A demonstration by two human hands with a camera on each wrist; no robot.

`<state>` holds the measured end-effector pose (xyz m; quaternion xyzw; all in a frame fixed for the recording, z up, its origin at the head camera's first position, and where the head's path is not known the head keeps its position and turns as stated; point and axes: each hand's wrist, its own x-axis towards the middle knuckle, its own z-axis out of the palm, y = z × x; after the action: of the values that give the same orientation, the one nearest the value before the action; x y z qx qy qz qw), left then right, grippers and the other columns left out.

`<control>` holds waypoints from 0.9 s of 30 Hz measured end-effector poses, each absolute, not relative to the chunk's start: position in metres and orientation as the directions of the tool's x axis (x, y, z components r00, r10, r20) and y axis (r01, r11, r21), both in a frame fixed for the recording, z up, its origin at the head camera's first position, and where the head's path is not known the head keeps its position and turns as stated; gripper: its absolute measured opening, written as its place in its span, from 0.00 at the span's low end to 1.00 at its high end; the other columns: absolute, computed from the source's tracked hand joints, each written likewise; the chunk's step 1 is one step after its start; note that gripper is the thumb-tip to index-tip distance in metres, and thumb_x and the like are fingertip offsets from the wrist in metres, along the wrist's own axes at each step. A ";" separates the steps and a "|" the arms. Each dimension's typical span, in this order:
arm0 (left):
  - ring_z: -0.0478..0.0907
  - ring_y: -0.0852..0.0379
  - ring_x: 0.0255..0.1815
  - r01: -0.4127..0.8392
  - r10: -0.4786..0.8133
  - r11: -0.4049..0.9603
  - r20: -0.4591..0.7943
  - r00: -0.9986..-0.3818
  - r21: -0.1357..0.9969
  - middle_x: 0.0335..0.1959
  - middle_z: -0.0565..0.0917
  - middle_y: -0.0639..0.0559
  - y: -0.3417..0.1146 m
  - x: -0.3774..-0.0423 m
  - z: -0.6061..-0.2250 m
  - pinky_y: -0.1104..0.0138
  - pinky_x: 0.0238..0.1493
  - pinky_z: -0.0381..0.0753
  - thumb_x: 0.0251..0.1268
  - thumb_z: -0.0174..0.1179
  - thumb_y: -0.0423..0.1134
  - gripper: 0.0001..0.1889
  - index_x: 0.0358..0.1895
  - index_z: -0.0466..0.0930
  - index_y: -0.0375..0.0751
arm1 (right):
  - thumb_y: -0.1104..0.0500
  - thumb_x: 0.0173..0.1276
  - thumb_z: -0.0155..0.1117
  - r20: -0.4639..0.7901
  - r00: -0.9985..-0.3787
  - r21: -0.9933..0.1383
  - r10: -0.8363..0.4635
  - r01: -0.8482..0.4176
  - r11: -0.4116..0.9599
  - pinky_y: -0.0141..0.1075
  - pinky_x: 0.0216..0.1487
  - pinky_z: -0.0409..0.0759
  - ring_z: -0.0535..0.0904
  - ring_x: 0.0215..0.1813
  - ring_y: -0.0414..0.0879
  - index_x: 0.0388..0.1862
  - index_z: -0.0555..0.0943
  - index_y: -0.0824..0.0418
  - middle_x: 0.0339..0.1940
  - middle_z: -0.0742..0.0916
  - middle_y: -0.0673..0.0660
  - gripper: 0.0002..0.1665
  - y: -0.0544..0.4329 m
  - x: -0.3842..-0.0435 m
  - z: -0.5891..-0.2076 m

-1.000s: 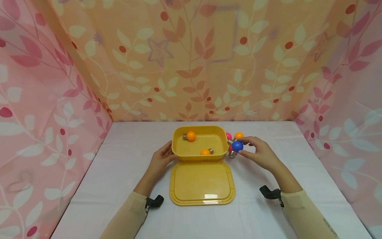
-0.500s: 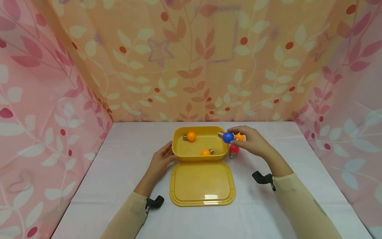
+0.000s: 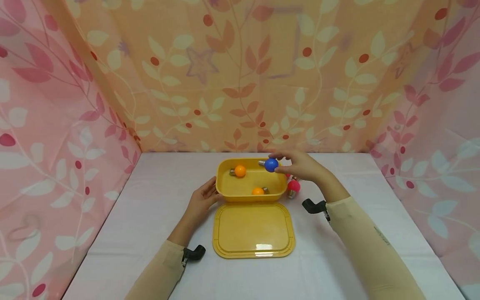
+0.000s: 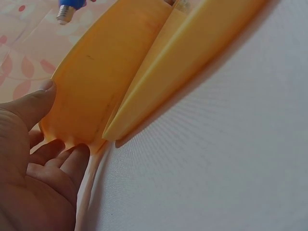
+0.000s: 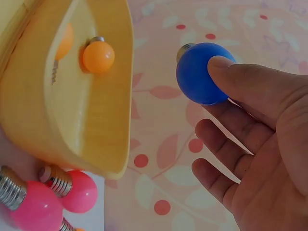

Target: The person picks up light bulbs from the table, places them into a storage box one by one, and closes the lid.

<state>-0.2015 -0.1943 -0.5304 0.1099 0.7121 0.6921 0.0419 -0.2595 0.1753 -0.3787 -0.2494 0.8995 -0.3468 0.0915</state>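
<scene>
Over the far right part of a yellow plastic box [image 3: 245,186], my right hand [image 3: 304,164] pinches a blue light bulb [image 3: 271,165] by its globe, its metal screw base pointing left. The right wrist view shows the thumb across the blue globe [image 5: 197,74], the lower fingers loosely spread. My left hand [image 3: 201,201] holds the box's left end; in the left wrist view its thumb is at the rim and its fingertips press low on the wall [image 4: 96,82]. Two orange bulbs lie inside the box, one at the back left [image 3: 240,171], one at the front [image 3: 258,191].
A yellow lid [image 3: 254,230] lies flat on the white-covered table, just in front of the box. Right of the box lie pink bulbs [image 3: 294,186], partly behind my right hand; the right wrist view shows two [image 5: 81,191] close by the wall. Patterned cloth [image 3: 240,83] encloses the table's back and sides.
My right hand has carried the blue bulb left and away from me, from the bulbs beside the box to above the box. The left hand and the box stay in place.
</scene>
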 end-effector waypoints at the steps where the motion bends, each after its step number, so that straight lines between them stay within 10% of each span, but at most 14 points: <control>1: 0.65 0.49 0.79 0.098 0.215 0.015 0.093 -0.972 0.995 0.80 0.64 0.47 -0.194 -0.201 -0.530 0.74 0.67 0.73 0.71 0.65 0.34 0.39 0.81 0.58 0.45 | 0.50 0.69 0.73 0.009 -0.850 -0.665 -0.526 -0.398 0.632 0.50 0.63 0.81 0.74 0.66 0.56 0.68 0.79 0.44 0.62 0.84 0.50 0.29 0.172 -0.263 -0.378; 8: 0.65 0.50 0.78 0.083 0.215 0.008 0.080 -0.973 0.997 0.80 0.65 0.47 -0.193 -0.201 -0.529 0.74 0.67 0.74 0.71 0.65 0.33 0.39 0.81 0.59 0.47 | 0.52 0.69 0.73 -0.004 -0.810 -0.652 -0.586 -0.442 0.616 0.58 0.75 0.70 0.74 0.71 0.54 0.66 0.81 0.48 0.69 0.81 0.51 0.27 0.151 -0.276 -0.376; 27: 0.65 0.49 0.78 0.099 0.217 0.026 0.091 -0.972 0.995 0.80 0.64 0.44 -0.195 -0.201 -0.528 0.74 0.67 0.74 0.71 0.65 0.34 0.38 0.81 0.59 0.46 | 0.55 0.69 0.73 -0.152 -0.751 -0.619 -0.642 -0.434 0.654 0.51 0.70 0.77 0.78 0.64 0.55 0.62 0.83 0.47 0.58 0.85 0.52 0.23 0.110 -0.318 -0.392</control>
<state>-0.2010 -0.1947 -0.5278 0.1105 0.7149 0.6891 0.0429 -0.3185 0.1100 -0.3916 -0.3021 0.8910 -0.2858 0.1821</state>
